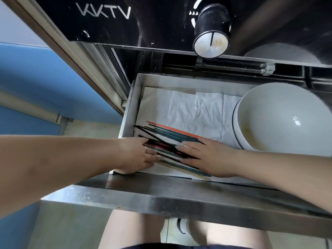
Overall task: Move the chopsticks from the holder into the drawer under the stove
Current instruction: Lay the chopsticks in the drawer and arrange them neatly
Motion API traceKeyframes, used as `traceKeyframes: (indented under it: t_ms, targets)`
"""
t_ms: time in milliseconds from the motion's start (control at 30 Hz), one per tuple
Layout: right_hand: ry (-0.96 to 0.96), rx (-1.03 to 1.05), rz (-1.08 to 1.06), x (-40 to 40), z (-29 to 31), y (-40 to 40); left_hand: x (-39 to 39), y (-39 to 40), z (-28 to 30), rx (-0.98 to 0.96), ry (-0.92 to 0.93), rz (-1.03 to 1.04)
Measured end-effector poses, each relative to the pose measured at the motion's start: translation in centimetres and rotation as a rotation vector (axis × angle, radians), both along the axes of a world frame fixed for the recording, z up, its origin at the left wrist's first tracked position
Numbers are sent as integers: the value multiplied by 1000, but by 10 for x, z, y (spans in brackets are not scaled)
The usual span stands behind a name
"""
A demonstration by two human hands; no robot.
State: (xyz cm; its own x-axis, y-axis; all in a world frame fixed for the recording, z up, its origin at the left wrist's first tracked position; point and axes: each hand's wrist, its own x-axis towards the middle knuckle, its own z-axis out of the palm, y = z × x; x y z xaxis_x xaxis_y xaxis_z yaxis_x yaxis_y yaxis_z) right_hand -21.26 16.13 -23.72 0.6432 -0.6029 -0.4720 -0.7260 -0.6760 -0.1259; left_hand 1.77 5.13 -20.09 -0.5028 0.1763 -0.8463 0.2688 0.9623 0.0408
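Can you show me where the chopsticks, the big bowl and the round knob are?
chopsticks (172, 136): head view, on the dark green sticks lying in the drawer.
bowl (280, 119): head view, on its white inside.
knob (211, 44): head view, on its round white face.

Bowls (280, 119): white, stacked, a thin dark line round the rim of the lower one, at the right.
Paper liner (195, 112): white, creased, lying flat to the left of the bowls.
Knob (212, 31): black, round, with a white face and a dark pointer line.
Front panel (100, 20): glossy black, lettered "VKTV" in white.
Wall (45, 76): blue, at the left.
Shoe (183, 225): white, on the pale tiled floor (71, 230) below.
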Motion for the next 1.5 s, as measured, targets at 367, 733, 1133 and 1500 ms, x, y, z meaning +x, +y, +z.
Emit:
traceKeyframes:
  t_ms: [367,733,1133,1500]
  targets:
    - [-173,-177,102,-13,-13,6,-5,-7,1,-123,84,106]
    - [-57,-144,106,-7,-6,4,-3,-8,2,-109,13,44]
    - [21,-142,73,-6,-15,9,-4,-8,3,-98,43,74]
    - [199,15,-161,4,-2,-20,-20,-37,-9,-223,66,238]
